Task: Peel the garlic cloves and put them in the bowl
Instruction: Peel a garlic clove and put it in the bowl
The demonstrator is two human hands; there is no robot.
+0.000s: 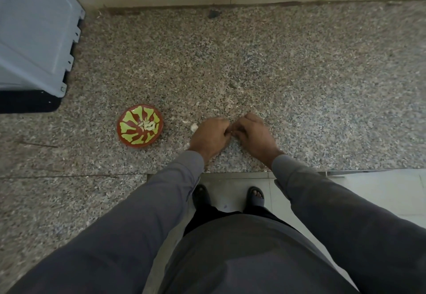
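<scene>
Both grips curled together, bowl (140,126) just left.

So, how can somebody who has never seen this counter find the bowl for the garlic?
Start at the grey appliance in the counter's far left corner. Nearer the person, left of the left hand, sits a small round bowl. It is red with yellow-green markings and holds pale peeled cloves.

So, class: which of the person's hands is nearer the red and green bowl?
The left hand. It lies just right of the bowl in the picture, on the counter. The right hand is farther right, beyond the left, fingertips meeting it.
</scene>
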